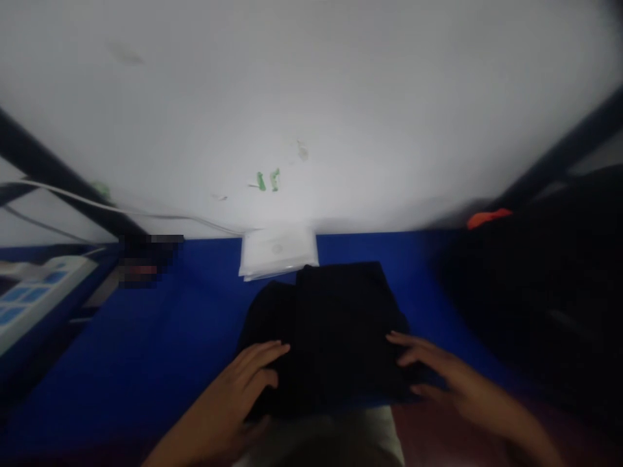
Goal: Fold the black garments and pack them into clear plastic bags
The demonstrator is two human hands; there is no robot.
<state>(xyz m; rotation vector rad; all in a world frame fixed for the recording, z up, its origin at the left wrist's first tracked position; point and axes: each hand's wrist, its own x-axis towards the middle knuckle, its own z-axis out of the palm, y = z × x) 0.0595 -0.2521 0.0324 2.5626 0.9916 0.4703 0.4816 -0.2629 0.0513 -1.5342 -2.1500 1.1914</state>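
Note:
A dark piece of folded fabric [341, 324] lies on the blue tabletop in front of me, its front edge near the table's front edge. It looks like a black garment, but its kind is too dark to make out. My left hand [246, 383] rests at the fabric's left side with fingers stretched out. On the opposite side, my right hand [438, 370] has its fingers spread, the tips at the fabric's right edge. Neither hand grips the cloth. Behind the fabric lies a flat white stack [277, 251], perhaps plastic packets.
A large black heap [545, 292] takes up the right side, with an orange item [489, 218] at its top. At far left is a white item with blue panels [29, 295]. A pale cable [146, 213] runs along the white wall [365, 117] behind the blue table [160, 350].

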